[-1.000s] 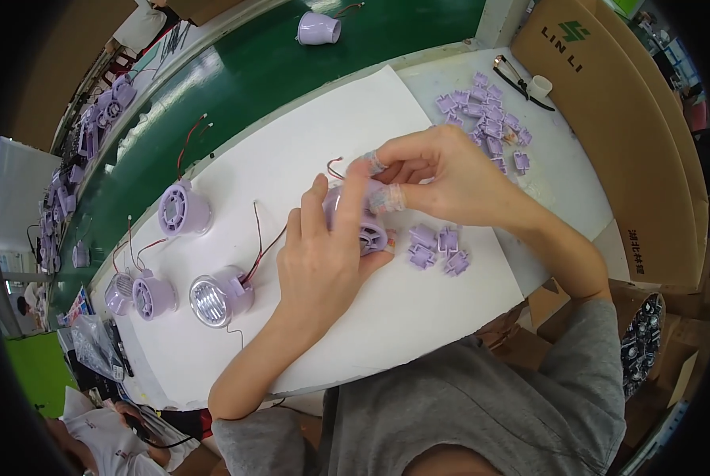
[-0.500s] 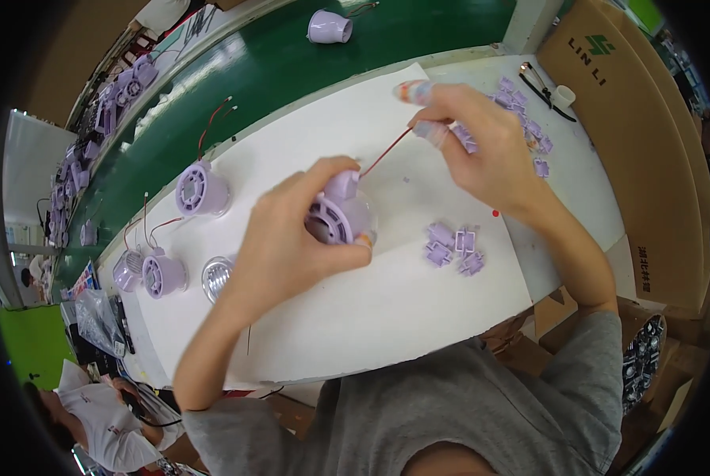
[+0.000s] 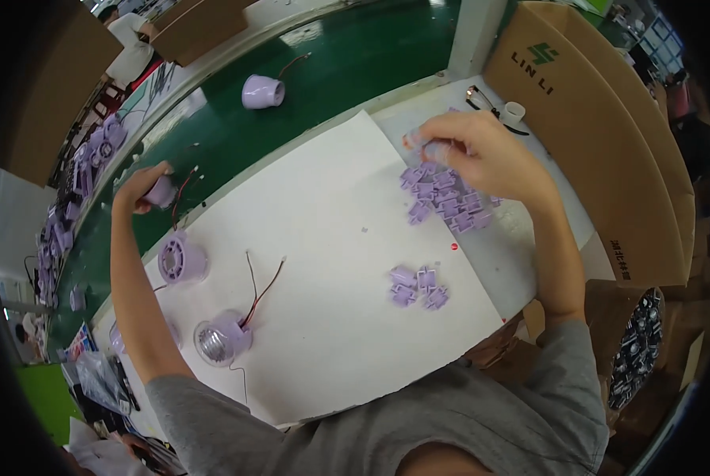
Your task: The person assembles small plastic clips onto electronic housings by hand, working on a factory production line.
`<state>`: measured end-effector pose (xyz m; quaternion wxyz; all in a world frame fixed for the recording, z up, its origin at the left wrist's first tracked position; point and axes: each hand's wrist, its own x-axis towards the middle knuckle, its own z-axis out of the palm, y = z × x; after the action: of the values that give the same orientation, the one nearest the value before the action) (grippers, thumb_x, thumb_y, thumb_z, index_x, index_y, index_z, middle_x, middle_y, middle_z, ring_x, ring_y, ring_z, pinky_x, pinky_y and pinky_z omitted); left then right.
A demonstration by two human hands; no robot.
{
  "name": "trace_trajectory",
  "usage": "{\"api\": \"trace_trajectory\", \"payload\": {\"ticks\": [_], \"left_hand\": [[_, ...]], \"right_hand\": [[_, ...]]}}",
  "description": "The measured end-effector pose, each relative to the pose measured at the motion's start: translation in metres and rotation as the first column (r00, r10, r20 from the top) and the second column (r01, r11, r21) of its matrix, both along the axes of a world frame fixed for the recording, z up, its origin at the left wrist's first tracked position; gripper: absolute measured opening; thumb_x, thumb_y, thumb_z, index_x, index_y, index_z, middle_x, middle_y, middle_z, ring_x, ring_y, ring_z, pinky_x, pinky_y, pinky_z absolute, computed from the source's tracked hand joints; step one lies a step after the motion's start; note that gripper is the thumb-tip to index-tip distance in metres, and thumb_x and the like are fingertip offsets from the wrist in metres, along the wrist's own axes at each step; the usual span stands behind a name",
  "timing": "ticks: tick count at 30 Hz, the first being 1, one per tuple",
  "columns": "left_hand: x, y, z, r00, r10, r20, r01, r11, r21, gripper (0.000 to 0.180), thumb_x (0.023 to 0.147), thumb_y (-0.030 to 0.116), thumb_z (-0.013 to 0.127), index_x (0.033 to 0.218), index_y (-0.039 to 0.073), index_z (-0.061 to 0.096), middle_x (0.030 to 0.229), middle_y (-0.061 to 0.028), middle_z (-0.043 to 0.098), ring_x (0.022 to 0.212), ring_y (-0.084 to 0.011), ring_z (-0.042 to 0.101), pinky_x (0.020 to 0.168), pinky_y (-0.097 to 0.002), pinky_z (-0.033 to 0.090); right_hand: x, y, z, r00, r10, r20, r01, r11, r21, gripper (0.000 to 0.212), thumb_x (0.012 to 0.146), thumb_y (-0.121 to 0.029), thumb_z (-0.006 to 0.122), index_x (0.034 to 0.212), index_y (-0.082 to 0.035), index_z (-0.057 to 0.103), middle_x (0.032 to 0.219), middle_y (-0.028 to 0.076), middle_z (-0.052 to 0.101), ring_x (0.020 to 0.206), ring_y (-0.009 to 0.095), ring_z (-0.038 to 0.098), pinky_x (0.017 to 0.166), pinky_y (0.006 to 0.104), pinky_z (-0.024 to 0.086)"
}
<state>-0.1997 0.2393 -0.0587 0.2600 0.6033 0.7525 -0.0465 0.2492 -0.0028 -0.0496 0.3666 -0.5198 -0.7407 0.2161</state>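
Since the work is split between two spots well apart, attention is probably best given to one side at a time. Out left, a lilac housing (image 3: 163, 193) is gripped in the left hand (image 3: 142, 189), fingers curled round it, over the green surface (image 3: 339, 71) past the tabletop (image 3: 506, 254); it'd be best kept clear of the thin red-and-black wire (image 3: 184, 194) running up from the ringed housing (image 3: 183, 258) nearby, since a lead could get snagged. Over right, the right hand (image 3: 494, 155) is held at the loose pile of lilac clips (image 3: 444, 194), thumb and forefinger nearly pinched; it's pretty blurry, so whether a clip has been caught can't be made out. Those look tangle-prone, so they're probably best lifted singly, with the small group of clips (image 3: 418, 287) on the white sheet (image 3: 315, 198) kept unmixed. As for writing, a green logo (image 3: 543, 53) and dark lettering are printed high on the cardboard box (image 3: 601, 135), with more characters lower down; no labels can be made out on the lilac parts.
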Motion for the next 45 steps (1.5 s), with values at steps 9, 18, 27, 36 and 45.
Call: {"api": "trace_trajectory", "payload": {"ticks": [9, 18, 27, 36, 45], "left_hand": [[-0.037, -0.085, 0.003, 0.865, -0.063, -0.498, 0.425, 0.619, 0.66, 0.084, 0.071, 0.06, 0.058, 0.134, 0.013, 0.03, 0.109, -0.0256, 0.054, 0.07, -0.0347, 0.063, 0.056, -0.0429, 0.049], [0.074, -0.207, 0.019, 0.881, -0.437, -0.184, 0.456, 0.675, 0.58, 0.054, 0.061, 0.023, 0.072, 0.104, 0.006, 0.042, 0.084, -0.0183, 0.057, 0.071, -0.0337, 0.058, 0.061, -0.0402, 0.047], [0.187, -0.251, 0.023, 0.672, -0.683, -0.285, 0.732, 0.554, 0.397, 0.065, 0.057, 0.051, 0.074, 0.09, 0.003, 0.045, 0.061, -0.0109, 0.056, 0.055, -0.026, 0.058, 0.048, -0.0336, 0.045], [0.152, -0.19, 0.024, 0.444, -0.888, 0.119, 0.646, 0.409, 0.644, 0.042, 0.076, 0.007, 0.055, 0.118, 0.011, 0.049, 0.118, -0.0146, 0.049, 0.108, -0.0326, 0.047, 0.089, -0.0385, 0.04], [0.171, -0.159, 0.0, 0.117, -0.872, -0.475, 0.707, -0.262, 0.656, 0.025, 0.067, 0.009, 0.065, 0.092, 0.011, 0.06, 0.114, -0.0082, 0.054, 0.107, -0.0267, 0.051, 0.084, -0.0338, 0.046]], "right_hand": [[-0.022, 0.0, -0.027, 0.961, 0.076, 0.267, -0.064, 0.996, -0.054, 0.027, 0.072, 0.007, 0.05, 0.095, 0.0, 0.061, 0.087, 0.012, 0.056, 0.079, 0.029, 0.056, 0.068, 0.0346, 0.044], [-0.034, 0.0, -0.02, 0.982, -0.03, 0.184, 0.032, 0.999, -0.005, 0.028, 0.072, 0.009, 0.05, 0.097, 0.002, 0.06, 0.083, 0.009, 0.056, 0.069, 0.02, 0.055, 0.061, 0.0296, 0.045], [-0.053, -0.007, -0.019, 0.974, 0.067, -0.216, -0.123, 0.959, -0.256, 0.022, 0.08, 0.005, 0.052, 0.103, 0.005, 0.054, 0.099, 0.011, 0.06, 0.089, 0.013, 0.059, 0.073, 0.0238, 0.05], [-0.056, -0.003, -0.024, 0.797, 0.072, -0.599, -0.242, 0.947, -0.208, 0.02, 0.083, 0.004, 0.05, 0.104, 0.004, 0.049, 0.104, 0.015, 0.058, 0.099, 0.019, 0.057, 0.087, 0.0351, 0.049], [-0.058, 0.001, -0.033, 0.855, 0.089, -0.512, -0.214, 0.958, -0.192, 0.019, 0.088, -0.004, 0.049, 0.106, -0.001, 0.045, 0.106, 0.012, 0.06, 0.103, 0.016, 0.054, 0.088, 0.0269, 0.041]]}}
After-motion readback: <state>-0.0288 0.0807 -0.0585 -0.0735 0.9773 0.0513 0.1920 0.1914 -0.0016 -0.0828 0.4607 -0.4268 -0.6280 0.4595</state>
